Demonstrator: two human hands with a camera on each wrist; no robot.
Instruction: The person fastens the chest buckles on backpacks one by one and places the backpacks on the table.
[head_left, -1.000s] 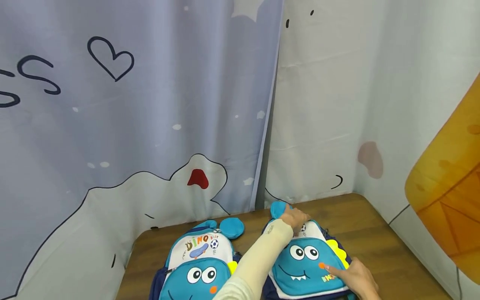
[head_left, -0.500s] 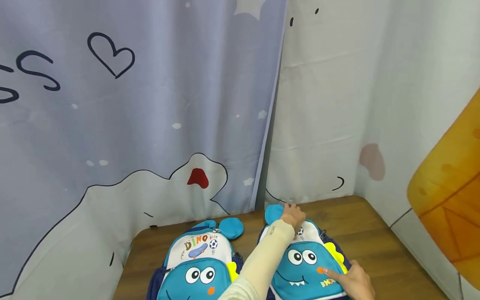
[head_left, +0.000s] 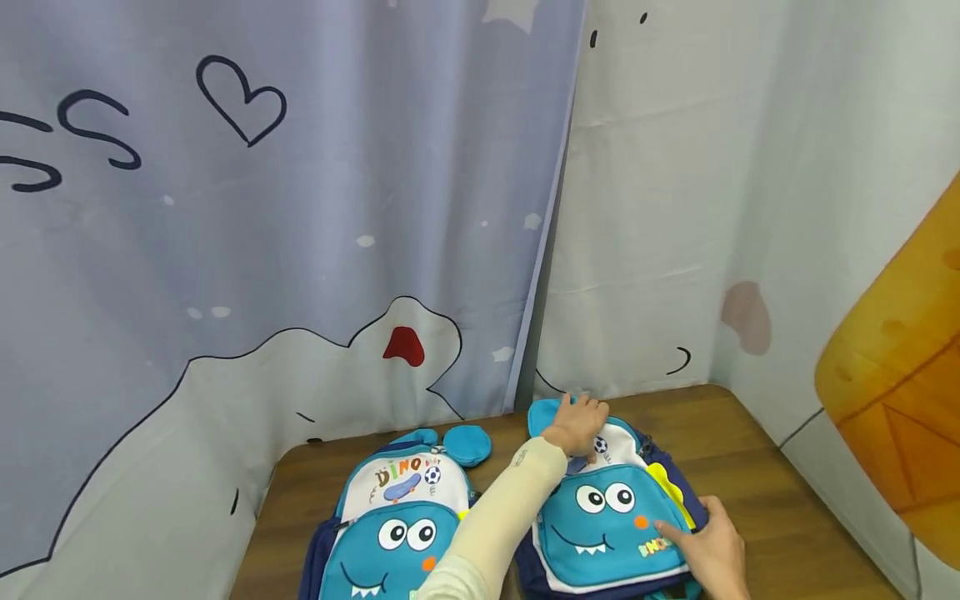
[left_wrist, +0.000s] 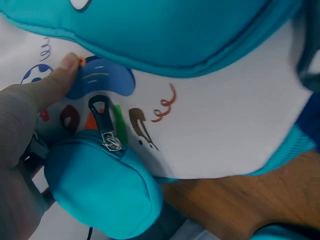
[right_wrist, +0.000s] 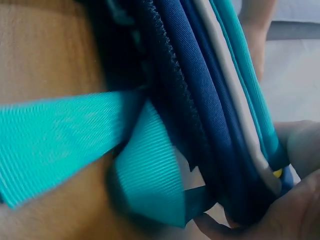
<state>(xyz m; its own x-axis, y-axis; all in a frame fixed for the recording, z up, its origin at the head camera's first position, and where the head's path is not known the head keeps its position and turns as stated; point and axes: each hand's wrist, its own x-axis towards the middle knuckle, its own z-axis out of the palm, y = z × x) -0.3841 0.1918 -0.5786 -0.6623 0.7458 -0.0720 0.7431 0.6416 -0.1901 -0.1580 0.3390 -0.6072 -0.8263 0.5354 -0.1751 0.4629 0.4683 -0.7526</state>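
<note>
On the right of the table lies a blue-and-white child's backpack with a smiling dinosaur face, face up. My left hand grips its top edge, thumb on the printed white panel; the left wrist view shows that thumb beside the skateboard print. A small round teal zipped pouch hangs at the top next to this hand. My right hand holds the lower right side, thumb on the front pocket. In the right wrist view, fingers curl around the bag's edge near a teal webbing strap.
A matching dinosaur backpack lies to the left, with its own round pouch; my left sleeve overlaps its side. A printed curtain hangs behind the wooden table.
The right backpack's top has shifted slightly left toward the other bag, with my left hand on it. Both hands keep hold. The head view has shifted a little.
</note>
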